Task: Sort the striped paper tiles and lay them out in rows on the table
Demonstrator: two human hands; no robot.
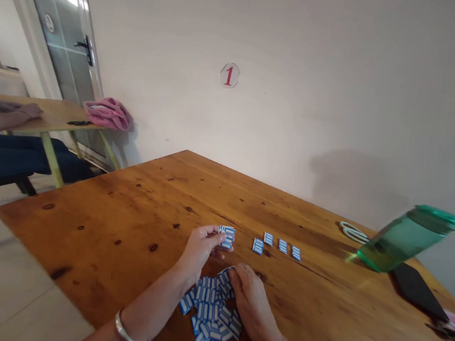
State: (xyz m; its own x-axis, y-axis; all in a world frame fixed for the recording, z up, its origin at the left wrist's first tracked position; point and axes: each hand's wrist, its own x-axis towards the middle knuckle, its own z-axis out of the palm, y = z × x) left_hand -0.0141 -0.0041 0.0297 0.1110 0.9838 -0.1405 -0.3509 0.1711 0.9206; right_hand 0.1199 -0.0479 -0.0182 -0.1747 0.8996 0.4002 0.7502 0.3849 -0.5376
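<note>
My left hand [202, 244] is closed, thumb on top, around a few small blue-and-white striped cards [227, 235] held above the table. Lower and to the right, my right hand [252, 298] has its fingers bent at the upper edge of a loose pile. They close on a blue-and-white card [225, 277] there; the fingertips are partly hidden. The pile of similar cards [208, 304] lies between my forearms, overlapping at various angles. Beyond my right hand, several small card stacks [282, 246] sit apart on the wood.
On the wooden table [131, 236], a green translucent bottle [409, 238] stands at the right. Beside it lie a white coiled cable [353, 232] and a dark flat case [418, 291]. Another table [60, 112] at left bears a pink cloth [109, 113] and a person's arms.
</note>
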